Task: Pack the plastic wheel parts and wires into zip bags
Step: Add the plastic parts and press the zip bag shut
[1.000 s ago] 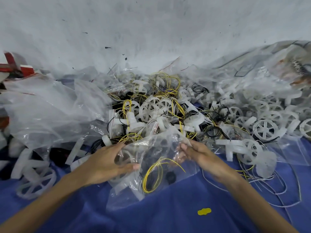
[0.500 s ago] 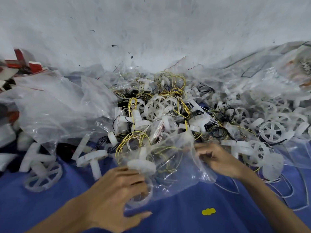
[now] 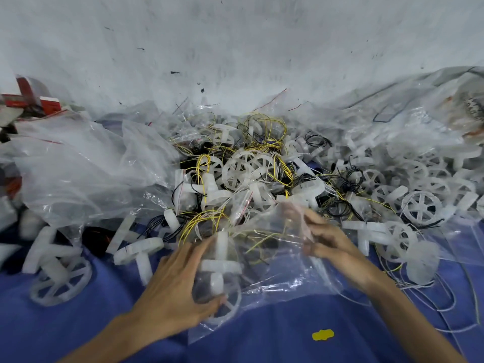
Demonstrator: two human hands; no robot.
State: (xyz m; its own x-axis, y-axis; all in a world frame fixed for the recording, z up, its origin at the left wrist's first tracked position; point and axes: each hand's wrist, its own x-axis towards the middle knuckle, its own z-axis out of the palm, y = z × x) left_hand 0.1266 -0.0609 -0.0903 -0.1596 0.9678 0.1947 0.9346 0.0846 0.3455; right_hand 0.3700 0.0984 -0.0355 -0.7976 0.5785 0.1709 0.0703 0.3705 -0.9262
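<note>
Left hand (image 3: 178, 281) shifts to bag's lower end, now cupping wheel part (image 3: 220, 267) through plastic. Right hand (image 3: 332, 242) pinches mouth of zip bag (image 3: 282, 273). Yellow wires (image 3: 258, 235) inside, bag lying on blue cloth (image 3: 262, 341) before loose pile (image 3: 251, 169). Contents seated; sealing likely next.

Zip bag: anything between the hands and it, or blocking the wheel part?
Nothing visible. The left hand grips the wheel part against the zip bag; the right hand pinches its upper edge. Whether the part is inside: unclear.
</note>
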